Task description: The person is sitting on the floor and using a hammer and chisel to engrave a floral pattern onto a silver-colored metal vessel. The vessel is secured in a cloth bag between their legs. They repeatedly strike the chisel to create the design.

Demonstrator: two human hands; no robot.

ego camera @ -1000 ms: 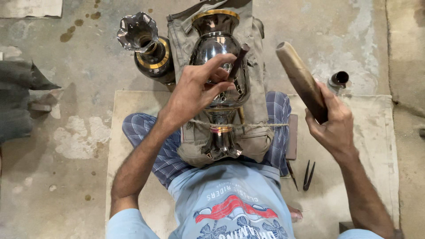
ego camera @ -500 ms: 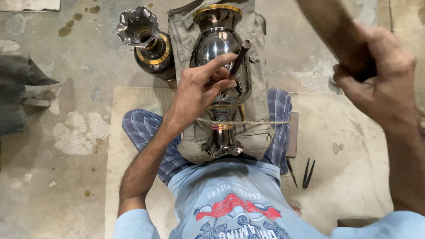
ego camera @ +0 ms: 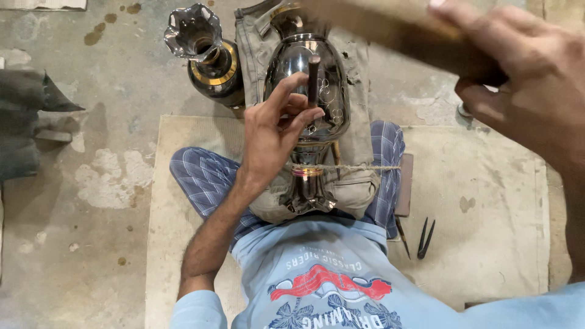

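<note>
While lying on cloth, the dark vase (ego camera: 304, 79) gleams, floral-engraved.

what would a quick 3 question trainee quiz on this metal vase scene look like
1. True or false: the left hand holds a thin punch against the dark vase.
2. What does the right hand grip? A) wooden mallet B) brush C) cloth
3. Where does the second vase stand?

Key: 1 true. 2 A. 3 On the floor, left of the worked vase.
</note>
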